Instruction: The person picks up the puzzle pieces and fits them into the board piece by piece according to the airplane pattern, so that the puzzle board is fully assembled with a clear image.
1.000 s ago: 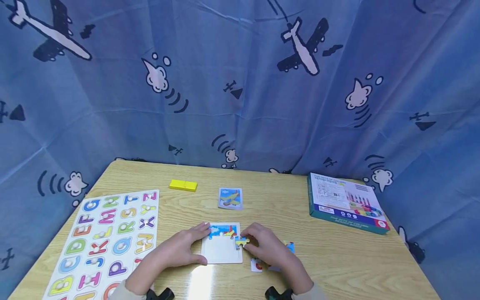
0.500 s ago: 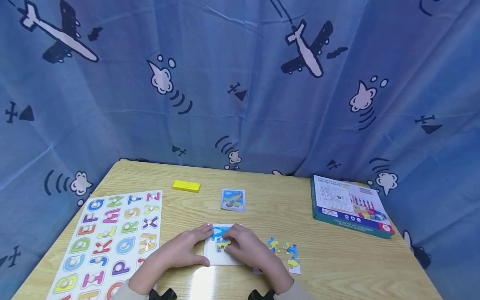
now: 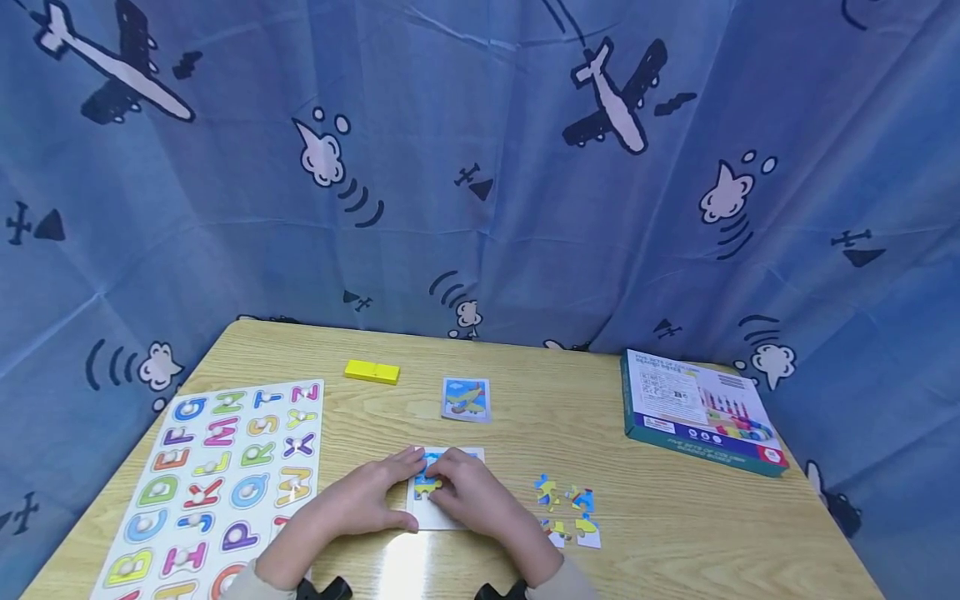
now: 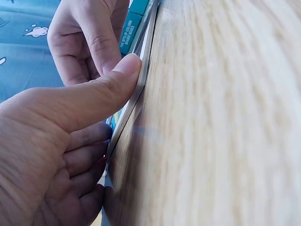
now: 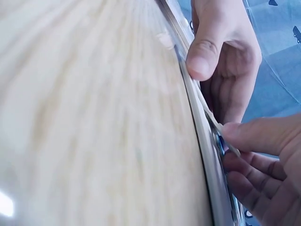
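Observation:
In the head view a white square puzzle board (image 3: pixel 450 524) lies near the table's front. My left hand (image 3: pixel 371 496) rests along the board's left side, thumb on the near left corner, fingertips at the far left. The fingers look extended from above. My right hand (image 3: pixel 480 500) pinches a blue and yellow jigsaw piece (image 3: pixel 426 489) between thumb and fingers, over the board's left part. Blue shows on the board's far strip, partly hidden by the right hand. The right wrist view shows the pinched jigsaw piece (image 5: pixel 231 147) edge-on, slightly tilted against the board.
Several loose jigsaw pieces (image 3: pixel 585 500) lie right of the board. An airplane picture card (image 3: pixel 467 400) lies beyond it. A letter board (image 3: pixel 225 475) is at left, a yellow block (image 3: pixel 372 372) at the back, and a flat box (image 3: pixel 697 408) at right.
My right hand has carried the jigsaw piece from the board's right edge leftward across it. More loose pieces are uncovered at right. The left hand stays on the board's left side.

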The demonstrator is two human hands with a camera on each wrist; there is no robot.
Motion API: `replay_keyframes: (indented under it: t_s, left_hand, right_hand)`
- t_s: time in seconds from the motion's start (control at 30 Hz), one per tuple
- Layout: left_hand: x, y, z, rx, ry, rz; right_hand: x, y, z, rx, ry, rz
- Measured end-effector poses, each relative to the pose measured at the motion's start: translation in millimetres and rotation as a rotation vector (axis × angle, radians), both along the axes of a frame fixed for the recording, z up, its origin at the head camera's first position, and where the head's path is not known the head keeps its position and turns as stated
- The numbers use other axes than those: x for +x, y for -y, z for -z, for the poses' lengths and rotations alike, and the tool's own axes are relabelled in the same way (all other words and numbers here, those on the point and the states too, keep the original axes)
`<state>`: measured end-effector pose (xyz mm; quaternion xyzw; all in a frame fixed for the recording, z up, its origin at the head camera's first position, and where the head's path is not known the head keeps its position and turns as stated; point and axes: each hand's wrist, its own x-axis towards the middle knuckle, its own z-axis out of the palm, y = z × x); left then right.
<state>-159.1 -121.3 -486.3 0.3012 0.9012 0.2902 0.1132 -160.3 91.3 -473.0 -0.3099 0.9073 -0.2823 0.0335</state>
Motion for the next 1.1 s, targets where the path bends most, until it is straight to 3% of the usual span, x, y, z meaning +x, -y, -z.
replay_keyframes:
  t_s: [0.3, 1.1]
  left_hand:
    - [-0.2, 0.9, 0.6, 0.008, 0.003, 0.01]
    - [-0.3, 1.1, 0.0, 0.004, 0.004, 0.011]
  right_hand:
    - [2.8, 3.1, 3.9, 0.013, -0.041, 0.046]
    - [8.2, 5.8, 2.4, 0.114, -0.175, 0.043]
